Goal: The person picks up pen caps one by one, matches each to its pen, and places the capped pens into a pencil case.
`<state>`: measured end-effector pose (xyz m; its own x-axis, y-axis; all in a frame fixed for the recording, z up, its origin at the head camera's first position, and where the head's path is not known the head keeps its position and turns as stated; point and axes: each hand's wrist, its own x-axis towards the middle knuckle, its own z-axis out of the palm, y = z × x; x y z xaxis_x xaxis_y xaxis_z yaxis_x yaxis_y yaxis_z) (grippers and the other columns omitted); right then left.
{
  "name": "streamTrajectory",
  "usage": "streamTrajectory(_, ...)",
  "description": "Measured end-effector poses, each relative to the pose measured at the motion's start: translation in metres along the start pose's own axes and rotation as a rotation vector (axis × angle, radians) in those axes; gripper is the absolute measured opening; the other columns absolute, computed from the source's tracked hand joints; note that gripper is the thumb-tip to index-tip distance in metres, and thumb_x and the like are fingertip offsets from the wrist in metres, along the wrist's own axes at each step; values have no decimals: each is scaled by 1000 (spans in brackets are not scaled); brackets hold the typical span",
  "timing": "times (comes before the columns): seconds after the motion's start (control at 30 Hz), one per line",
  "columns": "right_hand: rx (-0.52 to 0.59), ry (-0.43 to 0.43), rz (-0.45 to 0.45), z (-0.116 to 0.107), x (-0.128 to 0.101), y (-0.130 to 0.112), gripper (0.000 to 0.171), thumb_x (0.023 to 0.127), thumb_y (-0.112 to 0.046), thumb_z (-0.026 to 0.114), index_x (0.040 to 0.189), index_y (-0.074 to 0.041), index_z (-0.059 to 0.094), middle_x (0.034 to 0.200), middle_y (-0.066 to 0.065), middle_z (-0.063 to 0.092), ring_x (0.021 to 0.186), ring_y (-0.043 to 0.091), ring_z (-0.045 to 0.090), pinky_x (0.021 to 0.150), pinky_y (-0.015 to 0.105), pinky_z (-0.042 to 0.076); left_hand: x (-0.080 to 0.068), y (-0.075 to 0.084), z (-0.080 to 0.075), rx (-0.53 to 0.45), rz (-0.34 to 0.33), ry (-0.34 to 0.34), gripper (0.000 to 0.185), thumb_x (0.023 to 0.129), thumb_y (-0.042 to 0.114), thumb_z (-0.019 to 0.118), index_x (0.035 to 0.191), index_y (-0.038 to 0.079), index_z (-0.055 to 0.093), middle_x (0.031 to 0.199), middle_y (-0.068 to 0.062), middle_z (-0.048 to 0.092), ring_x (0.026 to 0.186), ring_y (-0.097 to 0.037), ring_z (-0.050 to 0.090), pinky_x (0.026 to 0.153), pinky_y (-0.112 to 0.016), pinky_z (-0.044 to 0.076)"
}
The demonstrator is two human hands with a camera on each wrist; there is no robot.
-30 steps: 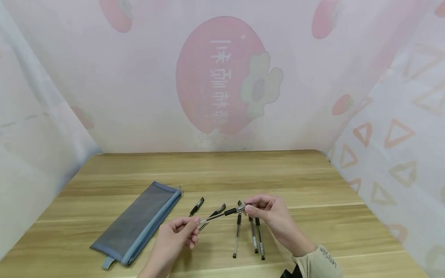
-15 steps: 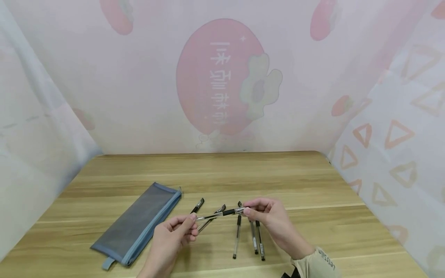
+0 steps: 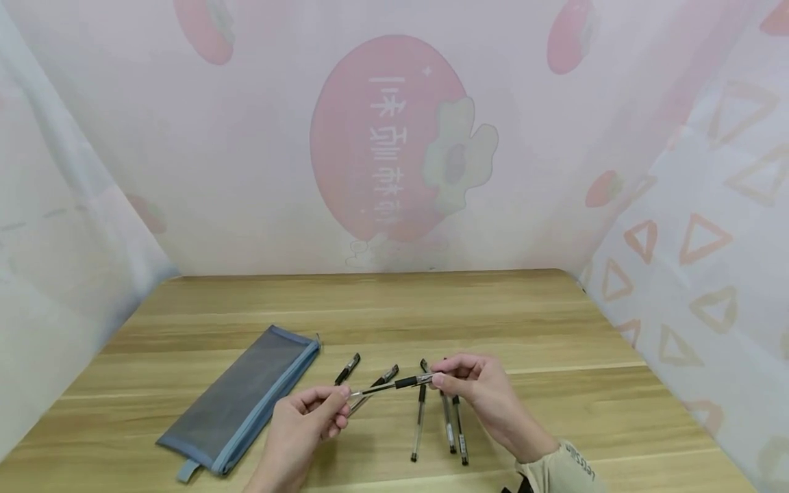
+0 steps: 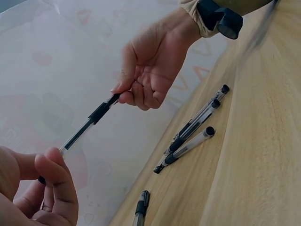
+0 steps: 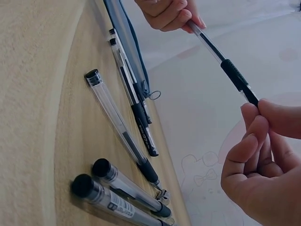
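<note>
A clear-barrelled gel pen [image 3: 407, 382] with a black rubber grip is held above the table between both hands, slightly tilted in the head view. My left hand [image 3: 305, 424] pinches its rear end between thumb and fingers. At the capped end, my right hand [image 3: 487, 397] pinches it with thumb and fingertips, which hide part of the cap. The right wrist view shows the dark refill inside the barrel and the black grip [image 5: 233, 74]. Beneath the hands lie more pens: a group on the right [image 3: 448, 418] and two on the left, one [image 3: 387, 374] partly behind the held pen.
A grey mesh pencil case [image 3: 234, 390] with a blue zip edge lies slantwise on the wooden table [image 3: 370, 308], left of the pens. Printed cloth walls [image 3: 259, 171] rise behind the table and at both sides. A dark device [image 4: 221, 19] sits on the right wrist.
The held pen has levelled slightly as my right hand came down a little. Both hands keep their pinch. The other pens and the pencil case lie unmoved; the head view has shifted slightly.
</note>
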<state>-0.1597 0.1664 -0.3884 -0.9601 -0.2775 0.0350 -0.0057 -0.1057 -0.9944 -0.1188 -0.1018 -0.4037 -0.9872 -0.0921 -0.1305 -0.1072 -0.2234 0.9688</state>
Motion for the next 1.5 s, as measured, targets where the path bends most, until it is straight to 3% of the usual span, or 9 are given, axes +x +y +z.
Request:
streamTrajectory(0.33, -23, -46, -6, 0, 0, -2, 19, 83, 4, 74, 99, 11, 67, 88, 9, 68, 78, 18, 63, 73, 26, 53, 1, 5, -2, 38, -1, 1, 25, 86, 12, 77, 95, -9, 69, 78, -17, 66, 60, -15, 60, 51, -20, 49)
streamTrajectory(0.6, -98, -54, -33, 1, 2, 3, 25, 81, 0, 77, 99, 13, 67, 91, 17, 68, 80, 22, 66, 76, 31, 55, 1, 4, -4, 48, -5, 2, 23, 86, 12, 78, 91, -9, 69, 77, -18, 67, 57, -15, 60, 49, -21, 49)
streamTrajectory(0.97, -109, -78, -38, -2, 3, 7, 27, 81, -5, 79, 100, 11, 67, 94, 19, 69, 85, 31, 67, 80, 39, 55, 0, 2, -5, 40, -36, -36, 22, 86, 11, 77, 90, -8, 69, 74, -15, 66, 58, -16, 61, 50, -21, 49)
streamTrajectory(1.23, -106, -100, -51, -4, 2, 6, 29, 83, -6, 78, 101, 13, 66, 94, 19, 69, 84, 28, 67, 79, 37, 56, -1, 1, -6, 25, -63, -38, 24, 86, 14, 78, 92, -7, 69, 77, -15, 67, 59, -15, 61, 50, -20, 49)
streamTrajectory(1.5, -127, -79, -14, -4, 1, 7, 29, 83, -7, 79, 102, 11, 67, 94, 18, 68, 88, 35, 64, 79, 36, 55, 0, -1, -5, 39, -67, -50, 25, 87, 15, 77, 94, -8, 69, 79, -15, 67, 61, -15, 61, 52, -20, 49)
